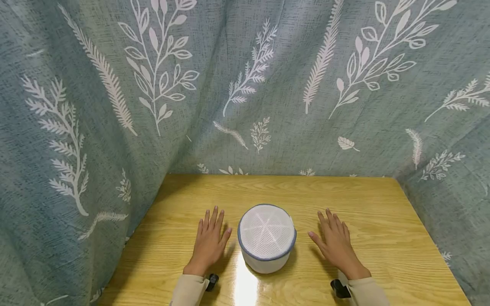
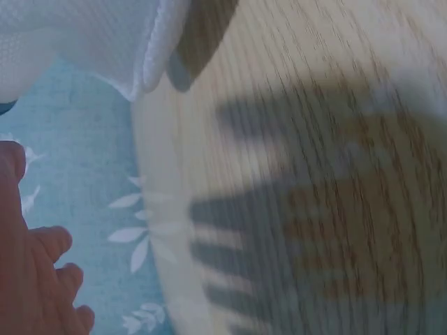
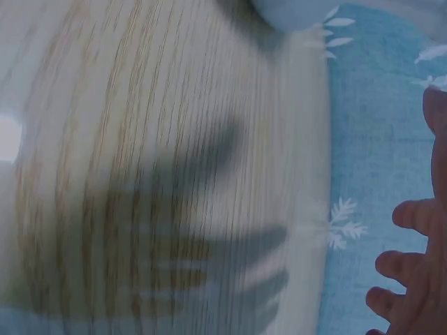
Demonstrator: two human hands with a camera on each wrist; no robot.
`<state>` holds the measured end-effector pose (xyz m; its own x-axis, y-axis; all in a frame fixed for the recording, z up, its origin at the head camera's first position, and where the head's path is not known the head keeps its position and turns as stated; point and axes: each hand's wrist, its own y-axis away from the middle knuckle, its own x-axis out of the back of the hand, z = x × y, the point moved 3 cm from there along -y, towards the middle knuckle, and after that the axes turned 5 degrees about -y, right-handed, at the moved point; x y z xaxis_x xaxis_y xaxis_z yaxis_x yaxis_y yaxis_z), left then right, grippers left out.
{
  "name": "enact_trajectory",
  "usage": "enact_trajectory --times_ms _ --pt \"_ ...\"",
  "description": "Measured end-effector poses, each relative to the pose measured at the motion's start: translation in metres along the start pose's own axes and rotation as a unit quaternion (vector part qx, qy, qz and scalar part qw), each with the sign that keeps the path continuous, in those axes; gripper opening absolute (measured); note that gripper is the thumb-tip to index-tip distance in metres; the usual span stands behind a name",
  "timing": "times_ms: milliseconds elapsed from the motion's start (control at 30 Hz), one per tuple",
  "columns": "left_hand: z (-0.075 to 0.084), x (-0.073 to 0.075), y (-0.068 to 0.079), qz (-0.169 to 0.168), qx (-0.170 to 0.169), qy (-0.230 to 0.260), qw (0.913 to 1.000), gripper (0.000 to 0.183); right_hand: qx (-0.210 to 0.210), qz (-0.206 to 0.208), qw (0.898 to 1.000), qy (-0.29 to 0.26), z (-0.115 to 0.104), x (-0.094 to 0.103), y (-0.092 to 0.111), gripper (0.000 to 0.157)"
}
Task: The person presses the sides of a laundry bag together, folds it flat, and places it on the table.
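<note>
Held fingers (image 1: 214,219) straight and loosely spread on both hands, gripping nothing, with palms turned toward the bench (image 1: 402,238). Had left hand (image 1: 208,244) on one side, right hand (image 1: 336,244) on the other, and the white mesh drum (image 1: 266,231) between them, near both but touched by neither in the head view. Saw it upright on the bench, round top facing up, with blue trim (image 1: 268,259) round the upper edge. Noticed hand shadows (image 2: 244,216) falling apart from the hands in both wrist views, so judged the hands raised rather than resting.

Judged uneven contact the main danger: could have bumped one wall first, especially on the left with the thumb (image 1: 229,231) a little nearer there, and slid the drum over the glossy bench. Took the walls for soft, light fabric, so reckoned on buckling under a hard squeeze from both sides. Thought a pinch on the trim alone risky too, liable to tilt the body or let it fold. Expected a dented top from any downward press on the mesh. Could not see inside, so could not rule out loose contents and a sudden shift in weight. Spotted dark wrist mounts (image 1: 212,282) on the inner side of each wrist; suspected a low reach of knocking them against the bench.
</note>
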<state>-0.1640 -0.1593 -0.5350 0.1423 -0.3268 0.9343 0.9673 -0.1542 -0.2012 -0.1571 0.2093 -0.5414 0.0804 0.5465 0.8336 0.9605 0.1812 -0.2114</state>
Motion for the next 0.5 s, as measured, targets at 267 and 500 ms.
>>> enact_trajectory --times_ms 267,500 --pt "0.007 -0.003 0.002 0.001 -0.007 0.030 0.9995 0.061 0.033 0.035 0.998 -0.030 -0.018 -0.002 -0.002 0.064" --pt "0.015 -0.004 0.004 0.029 -0.010 0.115 0.9928 0.054 0.047 0.055 0.995 -0.070 -0.032 -0.001 -0.004 0.054"
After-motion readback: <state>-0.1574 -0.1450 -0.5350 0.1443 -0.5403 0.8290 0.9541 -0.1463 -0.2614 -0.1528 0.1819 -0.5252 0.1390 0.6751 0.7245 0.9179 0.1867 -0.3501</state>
